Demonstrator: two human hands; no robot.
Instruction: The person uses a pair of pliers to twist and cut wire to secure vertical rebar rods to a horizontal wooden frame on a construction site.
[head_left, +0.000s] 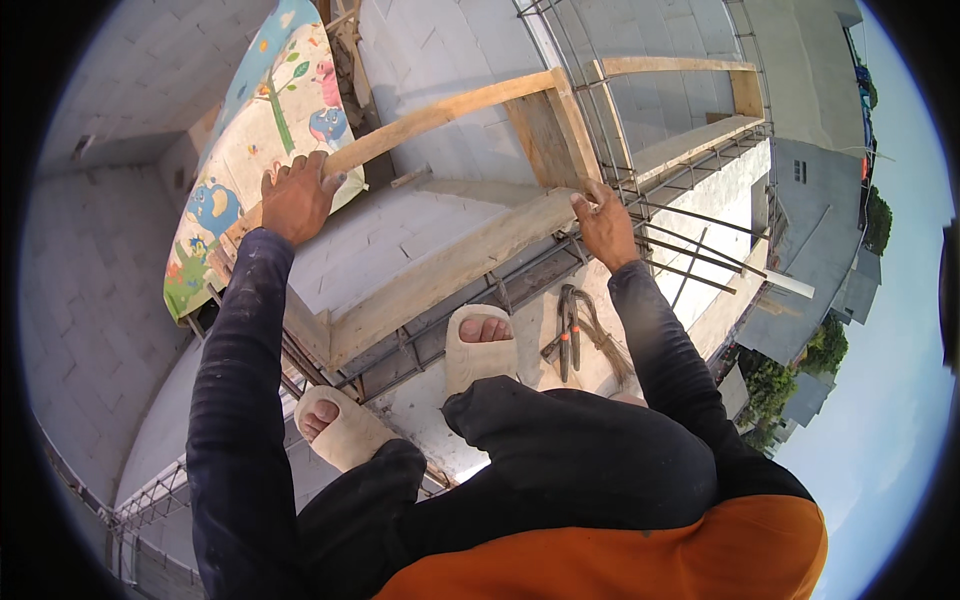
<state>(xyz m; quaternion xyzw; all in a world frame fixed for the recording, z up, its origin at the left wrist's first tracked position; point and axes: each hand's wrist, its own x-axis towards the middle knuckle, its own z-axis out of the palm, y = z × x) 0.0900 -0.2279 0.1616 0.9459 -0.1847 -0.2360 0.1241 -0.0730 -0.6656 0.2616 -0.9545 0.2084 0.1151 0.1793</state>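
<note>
A rectangular wooden frame of pale boards (450, 108) lies in front of me, beside steel reinforcing bars. My left hand (298, 200) is closed over its far board, thumb pointing right along the wood. At the frame's right corner, my right hand (606, 228) grips the end of the near board (450, 265), with its fingertips partly hidden. Between my feet and my right forearm, a pair of pincers (570, 330) with dark handles and orange marks rests on the concrete. A bundle of thin tie wire (608, 345) lies next to it.
A rebar cage (500, 292) runs beside the frame, with bar ends (690, 250) sticking out right. A second wooden frame (690, 145) stands beyond. A cartoon-printed sheet (270, 130) hangs at left. My sandalled feet are on the ledge; buildings and trees (765, 380) show far below.
</note>
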